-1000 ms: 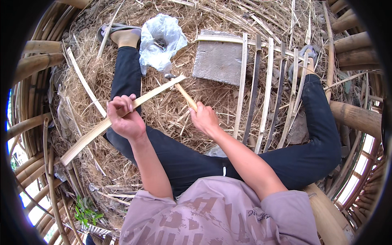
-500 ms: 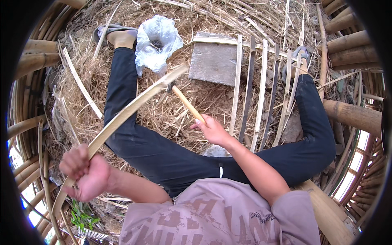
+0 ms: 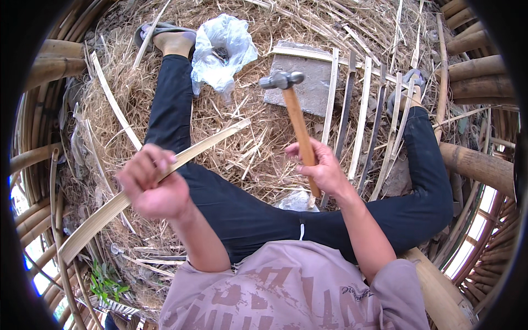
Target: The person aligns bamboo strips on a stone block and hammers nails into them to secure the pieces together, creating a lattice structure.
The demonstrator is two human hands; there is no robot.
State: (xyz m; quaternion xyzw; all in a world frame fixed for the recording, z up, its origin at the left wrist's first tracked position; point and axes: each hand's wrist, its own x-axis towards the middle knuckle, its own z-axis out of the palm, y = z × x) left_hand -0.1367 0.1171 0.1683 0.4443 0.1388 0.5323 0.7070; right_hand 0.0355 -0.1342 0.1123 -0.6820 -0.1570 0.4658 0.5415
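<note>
The strip point(image 3: 212, 143) is held near its middle by the left hand point(image 3: 155, 184), whose fingers are curled in and slightly blurred. It is slanted across the left thigh, its narrower end pointed up and to the right over the straw point(image 3: 242, 157), its broader end reaching down to the left. How tightly it is gripped cannot be told.

The hammer point(image 3: 301, 126) is held by the right hand point(image 3: 324, 170), with the handle caught between thumb and fingers, the grip being loose-looking and the index finger somewhat spread. The head is pointed away from the body and is seen in front of the slab point(image 3: 316, 96); the handle's butt is shown below the hand, near the lap. Strip and hammer are kept apart.

Beyond the left hand, a crumpled bag point(image 3: 212, 71) is set just beside the left shin, to the left of the slab. To the right of the slab, light and dark slats point(image 3: 360, 118) are laid in a row between the legs, crossed near their far ends by a thin crosspiece point(image 3: 311, 54), which is also laid across the slab. The seated person is flanked by bamboo poles point(image 3: 478, 169) on both sides.
</note>
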